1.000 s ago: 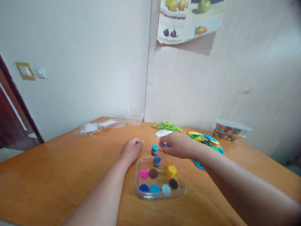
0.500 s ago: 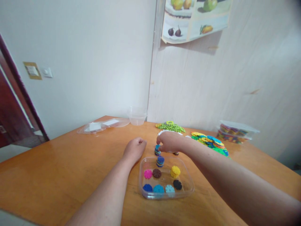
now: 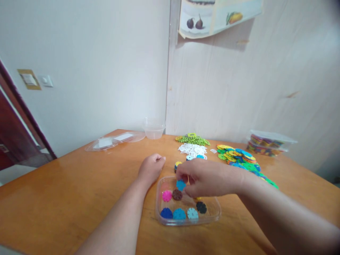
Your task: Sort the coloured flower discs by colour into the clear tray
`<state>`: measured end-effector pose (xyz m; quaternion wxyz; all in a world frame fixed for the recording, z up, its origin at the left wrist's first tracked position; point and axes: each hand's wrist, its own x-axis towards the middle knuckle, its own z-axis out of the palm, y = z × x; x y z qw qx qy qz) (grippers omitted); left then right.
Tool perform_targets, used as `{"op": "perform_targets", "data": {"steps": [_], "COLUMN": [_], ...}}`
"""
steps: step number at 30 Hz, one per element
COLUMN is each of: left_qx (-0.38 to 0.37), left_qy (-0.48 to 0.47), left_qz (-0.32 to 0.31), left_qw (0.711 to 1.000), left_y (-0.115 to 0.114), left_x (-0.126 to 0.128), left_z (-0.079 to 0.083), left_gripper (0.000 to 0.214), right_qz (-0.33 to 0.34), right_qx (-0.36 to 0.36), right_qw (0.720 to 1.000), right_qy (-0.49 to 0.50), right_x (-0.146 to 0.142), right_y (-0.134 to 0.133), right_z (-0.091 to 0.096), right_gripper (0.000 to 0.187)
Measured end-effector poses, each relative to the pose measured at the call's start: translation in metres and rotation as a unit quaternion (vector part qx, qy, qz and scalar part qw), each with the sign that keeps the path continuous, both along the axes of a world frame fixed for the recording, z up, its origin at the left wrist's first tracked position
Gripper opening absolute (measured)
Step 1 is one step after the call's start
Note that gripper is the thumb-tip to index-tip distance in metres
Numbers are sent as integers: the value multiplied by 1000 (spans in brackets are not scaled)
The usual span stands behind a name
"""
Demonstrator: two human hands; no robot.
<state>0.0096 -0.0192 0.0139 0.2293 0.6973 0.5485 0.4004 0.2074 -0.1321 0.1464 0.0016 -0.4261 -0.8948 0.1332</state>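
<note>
As the right hand [image 3: 205,177] pinches a blue disc [image 3: 181,185] inside the box's [image 3: 211,213] back edge, the left hand [image 3: 151,168] sits curled by its back-left corner.

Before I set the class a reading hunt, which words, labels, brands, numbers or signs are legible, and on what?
No text is legible.
White rectangles on the clear lids: any print is too small or blurred.
White flat pieces: any marks are too small.
Slotted discs in the clear plastic container: no lettering can be made out.
Fruit picture: no words on the visible part.
</note>
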Motion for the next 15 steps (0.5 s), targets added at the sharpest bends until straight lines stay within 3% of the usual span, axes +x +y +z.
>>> {"op": "perform_targets", "data": {"steps": [7,15], "left_qx": [-9,-8], "left_qy": [15,8], "left_qz": [11,4], "left_qw": [1000,1000], "left_y": [0,4], "left_x": [0,-1], "left_z": [0,-6], "left_gripper": [34,35], "right_qz": [83,141], "right_qx": [-81,-147], "right_qw": [993,979], "right_qy": [-10,-1], "right_x": [-5,-10], "right_y": [-6,-4], "right_z": [-20,-17], "right_gripper": [22,27]}}
